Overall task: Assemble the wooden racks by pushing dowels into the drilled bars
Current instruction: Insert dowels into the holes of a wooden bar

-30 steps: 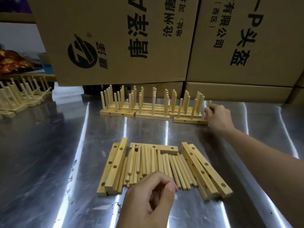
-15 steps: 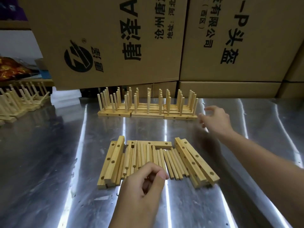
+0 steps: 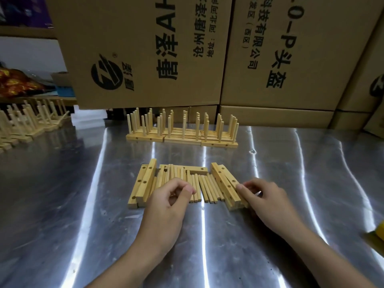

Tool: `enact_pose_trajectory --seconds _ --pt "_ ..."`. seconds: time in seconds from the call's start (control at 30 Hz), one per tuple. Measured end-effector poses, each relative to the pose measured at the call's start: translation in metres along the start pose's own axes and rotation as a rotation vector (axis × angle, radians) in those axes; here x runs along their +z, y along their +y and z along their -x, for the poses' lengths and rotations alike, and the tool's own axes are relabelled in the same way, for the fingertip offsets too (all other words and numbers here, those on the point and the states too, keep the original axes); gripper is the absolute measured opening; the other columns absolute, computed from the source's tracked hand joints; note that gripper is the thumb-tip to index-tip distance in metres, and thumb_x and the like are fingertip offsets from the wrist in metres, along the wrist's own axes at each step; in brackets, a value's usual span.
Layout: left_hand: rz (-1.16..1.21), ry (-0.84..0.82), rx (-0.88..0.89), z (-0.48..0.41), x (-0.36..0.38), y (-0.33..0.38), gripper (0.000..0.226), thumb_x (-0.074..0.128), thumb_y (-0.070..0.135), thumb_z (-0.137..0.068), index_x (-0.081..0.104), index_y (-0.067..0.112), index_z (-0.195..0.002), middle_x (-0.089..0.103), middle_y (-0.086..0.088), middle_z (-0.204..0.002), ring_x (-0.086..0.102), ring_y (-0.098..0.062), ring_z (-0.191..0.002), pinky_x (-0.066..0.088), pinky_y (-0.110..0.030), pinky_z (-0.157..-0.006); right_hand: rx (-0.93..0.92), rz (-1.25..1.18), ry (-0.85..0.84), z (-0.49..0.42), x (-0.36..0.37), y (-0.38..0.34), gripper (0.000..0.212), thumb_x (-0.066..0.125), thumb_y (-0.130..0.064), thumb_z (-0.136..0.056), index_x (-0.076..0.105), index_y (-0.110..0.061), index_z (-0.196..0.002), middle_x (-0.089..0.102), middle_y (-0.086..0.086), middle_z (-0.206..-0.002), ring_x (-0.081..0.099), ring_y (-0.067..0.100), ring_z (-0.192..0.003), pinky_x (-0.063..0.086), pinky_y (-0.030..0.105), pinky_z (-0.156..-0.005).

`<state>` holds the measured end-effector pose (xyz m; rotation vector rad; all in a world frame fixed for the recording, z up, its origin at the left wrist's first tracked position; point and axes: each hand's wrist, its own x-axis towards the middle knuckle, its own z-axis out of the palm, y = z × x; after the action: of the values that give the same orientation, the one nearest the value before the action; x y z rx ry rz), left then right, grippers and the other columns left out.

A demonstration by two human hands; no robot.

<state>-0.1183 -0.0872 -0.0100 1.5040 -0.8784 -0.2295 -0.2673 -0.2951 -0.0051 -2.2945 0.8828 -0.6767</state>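
Several loose dowels (image 3: 204, 188) lie side by side on the steel table (image 3: 72, 194). Two drilled bars (image 3: 144, 183) flank them on the left, two more (image 3: 223, 179) on the right, and another bar (image 3: 197, 170) lies across the back. My left hand (image 3: 168, 204) hovers curled over the near ends of the dowels; whether it holds one is hidden. My right hand (image 3: 268, 200) has its fingers curled round the near end of the outer right bar.
Three finished racks (image 3: 182, 134) with upright dowels stand in a row further back. More racks (image 3: 27, 123) sit at the far left. Stacked cardboard boxes (image 3: 145, 48) wall off the back. A yellow object (image 3: 377, 235) shows at the right edge.
My right hand left the finished racks and came back to the right drilled bars. My left hand moved forward onto the dowels' near ends. The camera view shifted slightly.
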Motion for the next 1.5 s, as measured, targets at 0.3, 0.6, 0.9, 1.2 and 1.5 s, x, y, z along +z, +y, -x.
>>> enact_pose_trajectory --seconds 0.3,0.6,0.9,1.2,1.5 --pt "-0.23 0.141 0.222 -0.002 -0.024 0.007 0.022 0.059 0.034 -0.107 0.07 0.032 -0.088 0.066 0.004 -0.073 0.061 -0.019 -0.066 0.047 -0.035 -0.055 -0.043 0.062 0.027 -0.002 -0.003 0.009 0.024 0.07 -0.057 -0.093 0.076 -0.034 -0.09 0.071 -0.016 -0.078 0.063 -0.008 -0.076 0.043 0.022 -0.059" --pt "-0.525 0.4 -0.081 -0.04 -0.107 -0.013 0.036 0.067 0.051 -0.098 0.069 0.023 -0.075 0.067 0.006 -0.069 0.065 -0.018 -0.073 0.049 -0.037 -0.064 -0.074 0.053 0.023 -0.002 0.002 0.01 0.026 0.067 -0.055 -0.096 0.077 -0.032 -0.092 0.071 -0.012 -0.077 0.064 0.001 -0.076 0.044 0.025 -0.061" --pt "-0.984 0.25 -0.074 -0.032 -0.092 -0.016 0.038 0.067 0.056 -0.087 0.067 0.026 -0.063 0.065 0.011 -0.059 0.063 -0.01 -0.067 0.053 -0.032 -0.058 -0.071 0.068 0.027 0.0 0.003 0.01 0.028 0.063 -0.059 -0.096 0.077 -0.035 -0.088 0.07 -0.016 -0.072 0.063 -0.001 -0.072 0.043 0.025 -0.059" --pt "-0.559 0.13 0.242 -0.03 -0.089 0.007 0.016 0.066 0.043 -0.102 0.076 0.03 -0.102 0.071 0.015 -0.086 0.068 -0.005 -0.083 0.052 -0.016 -0.065 -0.142 0.101 0.105 0.007 0.0 -0.001 0.03 0.06 -0.054 -0.099 0.076 -0.029 -0.096 0.07 -0.013 -0.08 0.061 0.001 -0.076 0.041 0.02 -0.063" --pt "-0.176 -0.038 0.238 -0.016 -0.068 0.025 0.017 0.087 0.03 -0.085 0.081 0.025 -0.101 0.079 0.005 -0.09 0.076 -0.02 -0.086 0.063 -0.033 -0.074 -0.433 -0.404 -0.004 0.027 -0.006 -0.041 0.037 0.068 -0.051 -0.098 0.068 -0.038 -0.133 0.076 -0.009 -0.105 0.07 0.014 -0.089 0.054 0.019 -0.069"
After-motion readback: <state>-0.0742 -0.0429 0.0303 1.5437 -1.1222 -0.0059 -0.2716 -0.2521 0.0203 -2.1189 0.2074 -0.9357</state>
